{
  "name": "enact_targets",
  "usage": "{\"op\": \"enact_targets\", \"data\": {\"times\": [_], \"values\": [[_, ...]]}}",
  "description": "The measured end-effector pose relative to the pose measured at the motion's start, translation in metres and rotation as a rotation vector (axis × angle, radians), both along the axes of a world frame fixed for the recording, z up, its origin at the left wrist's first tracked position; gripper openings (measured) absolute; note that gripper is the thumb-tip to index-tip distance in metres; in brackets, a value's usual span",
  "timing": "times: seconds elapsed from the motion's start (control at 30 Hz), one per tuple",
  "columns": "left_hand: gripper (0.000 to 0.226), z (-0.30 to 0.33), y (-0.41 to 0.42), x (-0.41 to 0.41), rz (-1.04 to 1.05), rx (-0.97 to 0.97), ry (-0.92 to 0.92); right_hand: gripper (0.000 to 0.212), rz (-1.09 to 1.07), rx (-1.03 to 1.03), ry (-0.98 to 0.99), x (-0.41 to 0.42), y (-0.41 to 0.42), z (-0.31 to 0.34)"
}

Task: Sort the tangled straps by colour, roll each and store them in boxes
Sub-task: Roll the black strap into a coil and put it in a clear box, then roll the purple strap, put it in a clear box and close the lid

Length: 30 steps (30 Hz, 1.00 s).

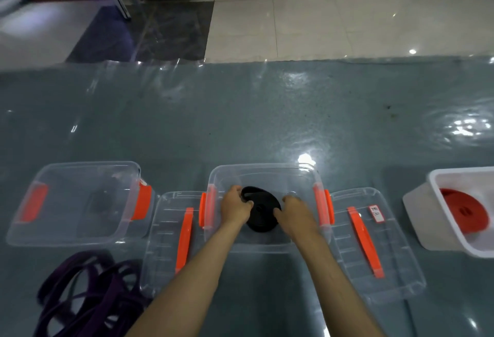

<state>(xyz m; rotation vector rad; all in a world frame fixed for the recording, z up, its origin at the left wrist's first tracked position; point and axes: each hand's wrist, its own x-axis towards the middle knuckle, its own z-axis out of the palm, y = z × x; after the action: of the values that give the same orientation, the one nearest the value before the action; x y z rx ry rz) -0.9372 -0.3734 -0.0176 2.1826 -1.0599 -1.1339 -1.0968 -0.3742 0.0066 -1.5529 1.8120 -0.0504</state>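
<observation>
Centre frame: left hand [235, 207] and right hand [292, 212] both grip the black roll [263, 209] inside the box [267, 247]. Likely soft, light, prone to uncoiling; hold by rim.

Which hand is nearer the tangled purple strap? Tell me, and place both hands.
Left. The left hand grips the black strap roll over the middle clear box, up and right of the purple strap. The right hand holds the roll's far side, farther right.
</observation>
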Motion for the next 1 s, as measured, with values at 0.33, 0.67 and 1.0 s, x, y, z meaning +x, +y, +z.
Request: {"op": "enact_targets", "data": {"times": [0.33, 0.67, 1.0], "values": [[0.019, 0.103, 0.11, 0.021, -0.611, -0.442, -0.624, 0.02, 0.288, -0.59, 0.043, -0.011, 0.096, 0.074], [0.031, 0.094, 0.231, 0.111, -0.589, -0.334, -0.879, 0.019, 0.412, -0.613, 0.108, 0.051, 0.186, 0.06], [0.022, 0.066, 0.284, 0.273, -0.521, -0.177, -0.73, 0.022, 0.467, -0.442, 0.16, 0.186, 0.241, 0.04]]}}
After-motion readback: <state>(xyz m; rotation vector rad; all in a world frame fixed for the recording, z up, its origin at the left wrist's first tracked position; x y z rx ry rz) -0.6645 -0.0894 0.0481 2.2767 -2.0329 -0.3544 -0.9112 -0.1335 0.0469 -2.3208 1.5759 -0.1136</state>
